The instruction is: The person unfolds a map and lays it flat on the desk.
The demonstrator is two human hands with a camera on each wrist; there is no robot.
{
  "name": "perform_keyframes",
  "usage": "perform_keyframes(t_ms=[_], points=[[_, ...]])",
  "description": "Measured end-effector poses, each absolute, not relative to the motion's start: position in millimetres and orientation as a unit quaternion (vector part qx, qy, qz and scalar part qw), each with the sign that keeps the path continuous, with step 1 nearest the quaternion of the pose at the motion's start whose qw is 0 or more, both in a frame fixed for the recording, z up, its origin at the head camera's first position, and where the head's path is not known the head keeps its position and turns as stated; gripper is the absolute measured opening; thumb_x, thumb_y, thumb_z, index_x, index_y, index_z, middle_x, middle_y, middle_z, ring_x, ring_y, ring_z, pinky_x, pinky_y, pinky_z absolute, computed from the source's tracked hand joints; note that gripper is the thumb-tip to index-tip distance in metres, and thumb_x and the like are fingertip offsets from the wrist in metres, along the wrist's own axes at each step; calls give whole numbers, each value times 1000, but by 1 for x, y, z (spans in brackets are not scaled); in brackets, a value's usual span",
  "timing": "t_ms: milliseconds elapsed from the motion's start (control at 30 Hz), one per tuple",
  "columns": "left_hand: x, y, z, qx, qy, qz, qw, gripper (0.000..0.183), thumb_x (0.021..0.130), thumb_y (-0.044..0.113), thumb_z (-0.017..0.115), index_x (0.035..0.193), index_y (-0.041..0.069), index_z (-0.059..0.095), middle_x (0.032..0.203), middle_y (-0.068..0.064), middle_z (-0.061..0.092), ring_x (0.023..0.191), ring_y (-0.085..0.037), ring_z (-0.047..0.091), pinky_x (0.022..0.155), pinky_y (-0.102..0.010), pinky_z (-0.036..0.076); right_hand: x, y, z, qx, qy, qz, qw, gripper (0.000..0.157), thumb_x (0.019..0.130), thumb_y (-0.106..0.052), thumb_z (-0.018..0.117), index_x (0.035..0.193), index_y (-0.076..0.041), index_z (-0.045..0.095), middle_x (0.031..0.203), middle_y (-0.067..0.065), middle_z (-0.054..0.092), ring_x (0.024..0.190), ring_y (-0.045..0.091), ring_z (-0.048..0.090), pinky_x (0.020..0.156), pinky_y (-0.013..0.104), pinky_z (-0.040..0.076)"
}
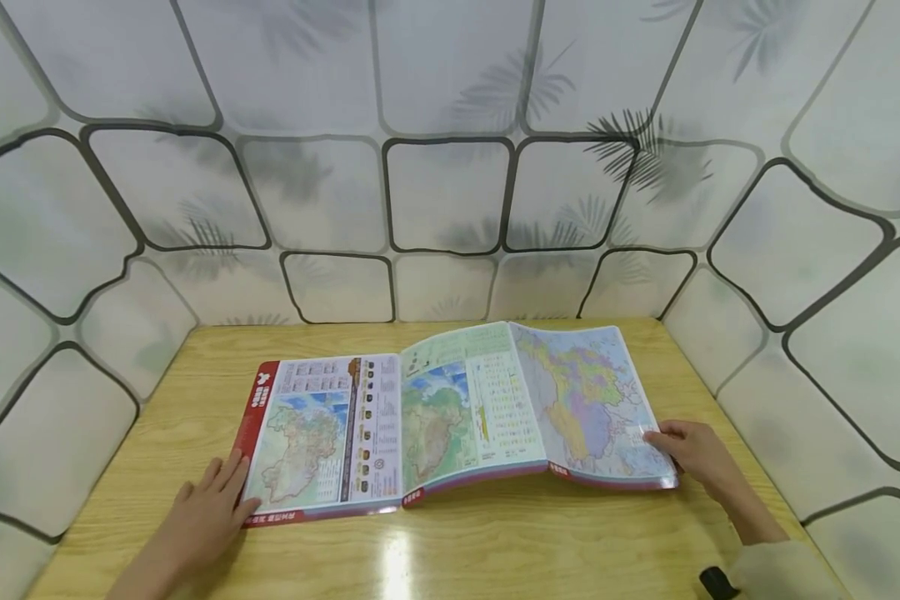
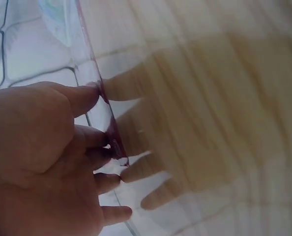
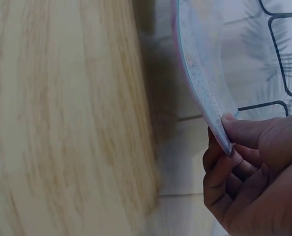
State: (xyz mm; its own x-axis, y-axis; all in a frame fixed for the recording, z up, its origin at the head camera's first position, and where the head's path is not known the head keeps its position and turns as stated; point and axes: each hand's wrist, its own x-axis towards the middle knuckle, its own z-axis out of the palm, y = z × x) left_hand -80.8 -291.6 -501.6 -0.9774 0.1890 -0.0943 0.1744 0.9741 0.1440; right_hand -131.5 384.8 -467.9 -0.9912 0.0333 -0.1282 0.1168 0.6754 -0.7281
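A glossy folding map (image 1: 465,417) lies spread in three panels across the wooden table. Its left panel has a red border, and coloured maps with printed text show on the panels. My left hand (image 1: 202,525) rests on the lower left corner, fingers fairly straight. In the left wrist view the thumb and fingertips of that left hand (image 2: 57,152) touch the map's red edge (image 2: 111,128). At the other end my right hand (image 1: 697,454) pinches the right edge. The right wrist view shows the thumb of my right hand (image 3: 264,172) on top, other fingers curled beneath the map's corner (image 3: 219,128).
The wooden table (image 1: 495,550) has a light grain and reflects a bright spot at the front. Pale walls (image 1: 450,192) with dark rounded outlines and leaf prints enclose its back and sides. A small black object (image 1: 718,582) is by the right sleeve (image 1: 783,571).
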Motion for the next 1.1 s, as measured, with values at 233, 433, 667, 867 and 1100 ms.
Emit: perform_keyframes(t_ms=[233, 433, 667, 867, 1100], points=[[-86, -310, -505, 87, 992, 78, 54, 69, 105, 37, 57, 148, -15, 41, 156, -38, 32, 140, -62, 28, 103, -82, 25, -137, 393, -480, 51, 930, -361, 46, 35, 103, -29, 66, 106, 5, 73, 82, 4, 60, 70, 16, 45, 59, 28, 39], [-91, -323, -506, 90, 991, 86, 55, 68, 105, 34, 56, 148, -17, 40, 156, -38, 31, 140, -63, 27, 103, -82, 26, -138, 396, -484, 47, 938, -340, 46, 40, 103, -32, 66, 112, 6, 73, 103, 15, 69, 83, 20, 51, 66, 30, 43], [-94, -329, -505, 87, 990, 97, 59, 66, 105, 32, 57, 145, -19, 41, 153, -40, 33, 137, -66, 27, 102, -82, 26, -140, 392, -488, 50, 940, -336, 38, 36, 101, -31, 69, 104, 4, 75, 84, 5, 65, 74, 17, 49, 62, 29, 41], [-97, -328, -500, 76, 990, 94, 79, 70, 105, 36, 57, 145, -20, 40, 152, -41, 33, 135, -69, 27, 100, -82, 29, -141, 389, -490, 42, 953, -298, 26, 32, 100, -26, 69, 76, -6, 65, 63, -3, 47, 61, 16, 42, 55, 29, 34], [-99, -323, -494, 61, 987, 101, 112, 77, 105, 41, 56, 145, -21, 37, 152, -43, 30, 133, -72, 24, 101, -82, 28, -145, 385, -485, 63, 957, -283, 24, 27, 96, -22, 71, 85, 3, 73, 71, 1, 60, 66, 18, 48, 60, 32, 39]])
